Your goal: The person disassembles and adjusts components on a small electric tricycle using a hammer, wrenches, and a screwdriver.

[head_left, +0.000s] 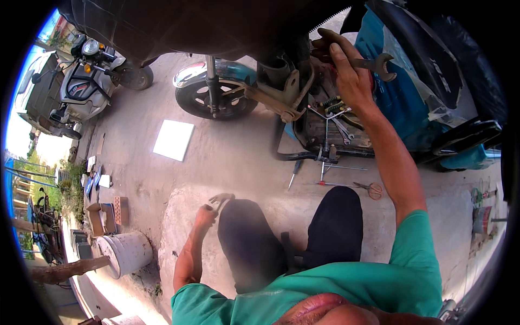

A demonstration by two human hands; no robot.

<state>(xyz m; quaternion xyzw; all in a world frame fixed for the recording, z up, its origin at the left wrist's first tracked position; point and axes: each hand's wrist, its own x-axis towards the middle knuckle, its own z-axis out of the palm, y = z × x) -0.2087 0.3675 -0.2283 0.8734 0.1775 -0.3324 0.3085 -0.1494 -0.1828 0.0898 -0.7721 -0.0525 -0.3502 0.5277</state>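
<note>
Dark quilted fabric point(162, 27) precedes an outstretched right hand point(351, 81), grip closed around a grey open-ended metal wrench point(378, 66), and a lowered left hand point(205, 215), grip indeterminable.

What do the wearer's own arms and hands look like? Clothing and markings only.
Plain green fabric short sleeves cover the upper arms; both forearms are bare. The left hand and right hand are ungloved. No watch, bracelet or cable shows at either wrist; finer marks are too small to tell.
</note>
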